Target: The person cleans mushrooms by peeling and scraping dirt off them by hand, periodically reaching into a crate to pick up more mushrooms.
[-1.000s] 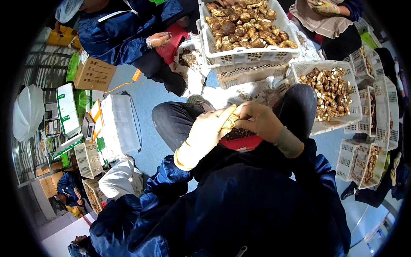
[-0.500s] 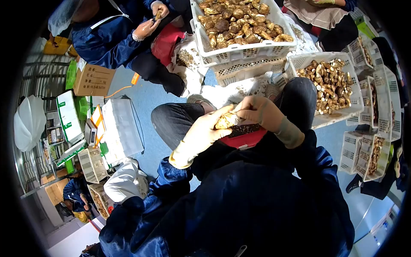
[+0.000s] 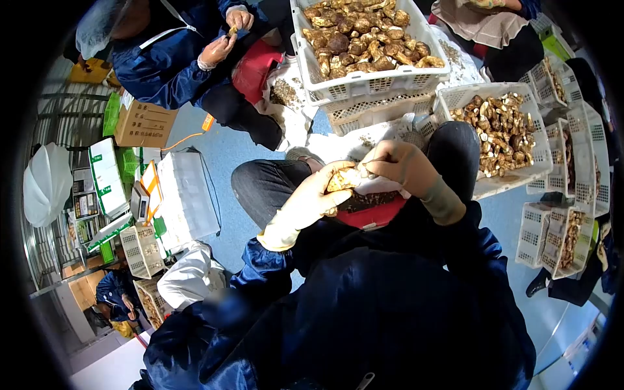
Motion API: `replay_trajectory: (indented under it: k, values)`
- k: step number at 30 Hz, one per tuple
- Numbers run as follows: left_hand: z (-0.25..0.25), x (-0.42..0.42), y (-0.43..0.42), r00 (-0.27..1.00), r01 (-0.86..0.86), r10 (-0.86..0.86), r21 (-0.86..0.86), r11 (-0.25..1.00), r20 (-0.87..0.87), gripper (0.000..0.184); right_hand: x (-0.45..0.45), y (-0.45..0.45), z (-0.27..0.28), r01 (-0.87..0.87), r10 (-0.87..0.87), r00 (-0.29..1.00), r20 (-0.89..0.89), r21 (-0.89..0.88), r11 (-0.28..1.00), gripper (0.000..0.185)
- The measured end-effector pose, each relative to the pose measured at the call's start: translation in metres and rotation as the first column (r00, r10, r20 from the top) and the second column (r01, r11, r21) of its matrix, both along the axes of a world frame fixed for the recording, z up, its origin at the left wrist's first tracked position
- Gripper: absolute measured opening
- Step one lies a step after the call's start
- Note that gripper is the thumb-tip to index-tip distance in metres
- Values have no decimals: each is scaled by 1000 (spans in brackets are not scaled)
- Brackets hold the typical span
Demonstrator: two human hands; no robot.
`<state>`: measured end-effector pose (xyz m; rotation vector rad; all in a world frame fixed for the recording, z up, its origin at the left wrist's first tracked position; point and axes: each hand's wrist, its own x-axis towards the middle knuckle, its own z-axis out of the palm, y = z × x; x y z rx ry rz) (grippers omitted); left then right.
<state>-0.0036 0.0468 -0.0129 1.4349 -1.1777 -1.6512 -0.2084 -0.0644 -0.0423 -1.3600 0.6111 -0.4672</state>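
Note:
My left hand, in a pale glove, is closed around a yellowish-brown mushroom above my lap. My right hand, gloved too, is pinched at the mushroom's right end. Whether a small tool sits between its fingers I cannot make out. Below both hands, between my knees, is a red thing with dark crumbs and white cloth or plastic by it. Beyond my knees stands a white crate heaped with brown mushrooms. A second white crate at my right knee holds more, paler mushrooms.
Across from me on the left a co-worker in a blue jacket handles a small piece. Another person's apron shows at the top right. More crates line the right side. A cardboard box and a translucent bin stand left.
The mushroom has turned a little in my left hand, and my right hand has shifted slightly, still pinched beside it. The co-worker's hands on the left have moved slightly.

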Motion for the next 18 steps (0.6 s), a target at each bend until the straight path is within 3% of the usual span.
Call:
replay_trajectory:
  k: [2, 5, 8, 11, 13, 14, 15, 16, 18]
  values:
    - [-2, -1, 1, 997, -33, 29, -66, 997, -67, 51, -1, 0, 12, -15, 13, 999, 43, 47, 999, 9]
    - [4, -1, 0, 1000, -13, 14, -79, 997, 14, 50, 6, 4, 5, -38, 76, 976, 203, -185, 982, 10]
    - [-3, 3, -5, 879, 259, -32, -420, 869, 477, 49, 7, 8, 8, -36, 63, 996, 63, -362, 932, 11]
    - [-4, 2, -3, 916, 220, -65, -361, 906, 396, 51, 5, 4, 12, -43, 31, 995, -94, -120, 992, 11]
    - [5, 2, -5, 999, 36, -39, -146, 989, -18, 55, 0, -11, 8, -59, 62, 997, 41, -68, 996, 11]
    - [9, 2, -5, 974, -21, 18, -9, 1000, -224, 56, -3, -18, 5, -71, 75, 991, 108, -41, 997, 11]
    - [-4, 7, -5, 911, -75, 61, -18, 997, -407, 59, -5, -23, -2, -63, 42, 989, 143, 144, 988, 13]
    - [-13, 8, -6, 829, -116, 76, -38, 993, -555, 58, -5, -27, -17, 28, -35, 995, -91, -78, 997, 13]
    - [-22, 10, -5, 739, -181, 162, 40, 983, -654, 56, -3, -30, -52, 51, -325, 835, -444, -526, 849, 15]
